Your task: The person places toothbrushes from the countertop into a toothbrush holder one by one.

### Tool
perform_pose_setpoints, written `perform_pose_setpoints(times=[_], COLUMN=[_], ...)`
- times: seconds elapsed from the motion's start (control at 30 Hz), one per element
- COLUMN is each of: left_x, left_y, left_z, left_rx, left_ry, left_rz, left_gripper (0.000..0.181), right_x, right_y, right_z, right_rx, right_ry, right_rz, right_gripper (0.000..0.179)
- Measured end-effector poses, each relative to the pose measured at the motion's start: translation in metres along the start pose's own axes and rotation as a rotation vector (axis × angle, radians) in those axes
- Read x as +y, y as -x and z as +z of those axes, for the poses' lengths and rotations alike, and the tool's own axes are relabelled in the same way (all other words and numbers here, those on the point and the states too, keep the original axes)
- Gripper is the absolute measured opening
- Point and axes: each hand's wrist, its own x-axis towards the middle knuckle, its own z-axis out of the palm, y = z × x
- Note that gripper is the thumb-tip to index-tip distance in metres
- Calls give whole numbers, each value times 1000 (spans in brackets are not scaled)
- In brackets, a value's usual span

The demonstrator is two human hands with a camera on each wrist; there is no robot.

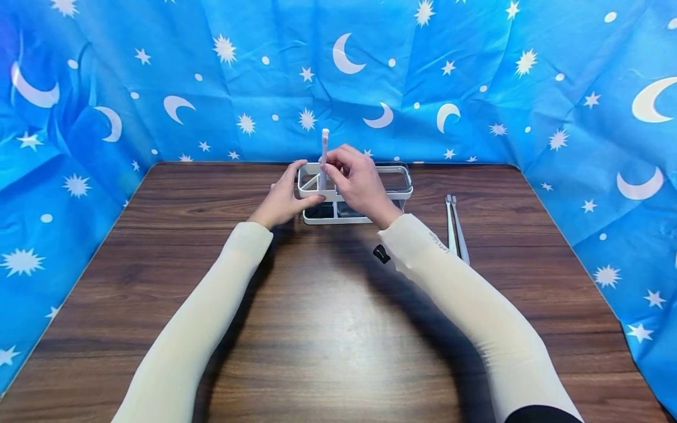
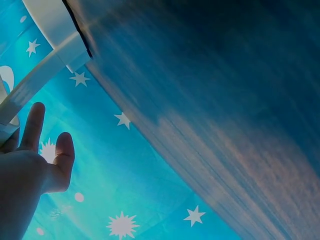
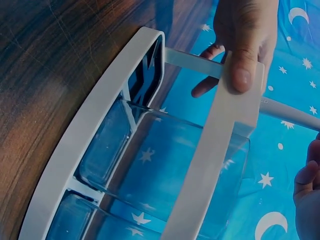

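In right hand point(image 1: 358, 182), slim pale toothbrush point(image 1: 325, 145)

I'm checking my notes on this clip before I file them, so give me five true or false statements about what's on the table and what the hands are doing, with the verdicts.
1. The right hand pinches a toothbrush. True.
2. The left hand is well away from the rack. False: it grips the rack's left end.
3. Two other toothbrushes lie to the right of the rack. True.
4. The small black object sits inside the rack. False: it lies on the table, near the right sleeve.
5. The backdrop is blue with white moons and stars. True.
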Motion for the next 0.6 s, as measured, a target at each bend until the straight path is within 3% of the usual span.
perform_pose_setpoints(times=[0.6], left_x=[-1], left_y=[-2], left_z=[-1], left_rx=[-14], left_ry=[17], left_rz=[-2], left_gripper=[96], right_x=[7], right_y=[3], right_z=[8], right_rx=[-121], right_ry=[14], right_rz=[197], right_gripper=[20])
